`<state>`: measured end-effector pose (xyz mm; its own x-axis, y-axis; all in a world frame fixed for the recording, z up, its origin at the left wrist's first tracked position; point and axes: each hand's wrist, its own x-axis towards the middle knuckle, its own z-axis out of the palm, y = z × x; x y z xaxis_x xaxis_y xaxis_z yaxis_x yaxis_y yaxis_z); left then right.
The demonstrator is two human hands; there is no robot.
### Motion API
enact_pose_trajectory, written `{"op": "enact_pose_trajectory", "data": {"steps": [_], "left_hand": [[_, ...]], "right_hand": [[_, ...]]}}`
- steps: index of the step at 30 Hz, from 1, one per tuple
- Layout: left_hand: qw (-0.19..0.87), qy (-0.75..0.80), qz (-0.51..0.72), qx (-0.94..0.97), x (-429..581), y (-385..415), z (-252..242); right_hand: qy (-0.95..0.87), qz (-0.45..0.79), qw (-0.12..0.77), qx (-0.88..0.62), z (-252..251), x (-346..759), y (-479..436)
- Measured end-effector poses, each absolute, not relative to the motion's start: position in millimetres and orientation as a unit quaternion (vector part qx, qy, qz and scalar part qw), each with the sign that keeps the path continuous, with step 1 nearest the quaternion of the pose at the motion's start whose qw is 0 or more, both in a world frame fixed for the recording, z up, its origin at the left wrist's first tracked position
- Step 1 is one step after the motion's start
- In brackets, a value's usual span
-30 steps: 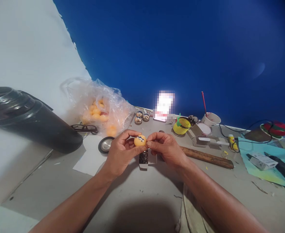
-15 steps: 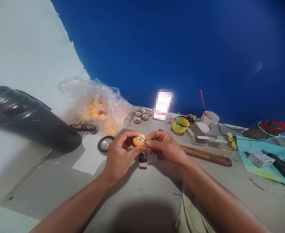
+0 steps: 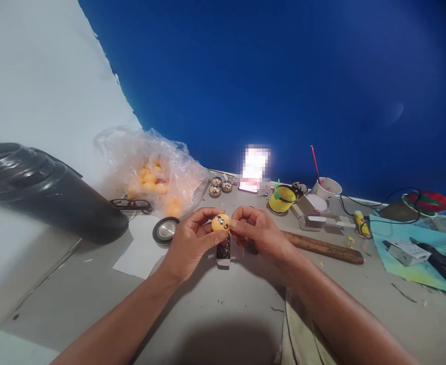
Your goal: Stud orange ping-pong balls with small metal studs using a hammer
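One orange ball [image 3: 219,229] with shiny studs [image 3: 222,221] sits just below centre, grasped by the left hand [image 3: 189,242] between thumb and fingers. At its three o'clock, the right hand [image 3: 261,233] has its fingertips bunched; I cannot tell whether they pinch anything. From the ball, a small box [image 3: 223,263] of dark pieces [image 3: 223,249] lies at six o'clock, three shiny balls [image 3: 215,190] at twelve, and a plastic bag [image 3: 183,175] of orange balls [image 3: 149,178] at ten.

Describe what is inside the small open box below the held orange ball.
Small dark, shiny pieces show in the box; its far end is hidden behind the left hand and orange ball.
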<state>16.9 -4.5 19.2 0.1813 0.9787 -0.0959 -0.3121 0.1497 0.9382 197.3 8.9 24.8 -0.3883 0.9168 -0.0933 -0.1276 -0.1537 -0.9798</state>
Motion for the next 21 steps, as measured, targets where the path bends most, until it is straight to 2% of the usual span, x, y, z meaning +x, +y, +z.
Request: {"op": "enact_pose_trajectory", "data": {"steps": [6, 11, 14, 17, 19, 21], "left_hand": [[0.505, 0.467, 0.519, 0.507, 17.6, -8.5, 20.0], [0.63, 0.438, 0.479, 0.427, 16.2, -3.2, 19.2], [0.672, 0.423, 0.464, 0.393, 13.5, 0.1, 19.1], [0.643, 0.445, 0.475, 0.404, 11.5, 1.8, 18.7], [0.601, 0.471, 0.486, 0.425, 10.8, 3.1, 18.2], [0.582, 0.475, 0.501, 0.43, 10.2, 4.7, 17.7]], "right_hand": [[-0.597, 0.537, 0.376, -0.462, 30.6, 194.9, 6.8], [-0.637, 0.519, 0.35, -0.45, 32.6, 205.4, 13.3], [-0.685, 0.398, 0.331, -0.512, 40.5, 216.4, 17.7], [-0.749, 0.197, 0.213, -0.596, 47.9, 228.9, 20.9], [-0.779, 0.097, 0.07, -0.616, 47.5, 236.8, 23.4], [-0.789, 0.056, -0.057, -0.609, 41.4, 243.2, 26.9]]}}
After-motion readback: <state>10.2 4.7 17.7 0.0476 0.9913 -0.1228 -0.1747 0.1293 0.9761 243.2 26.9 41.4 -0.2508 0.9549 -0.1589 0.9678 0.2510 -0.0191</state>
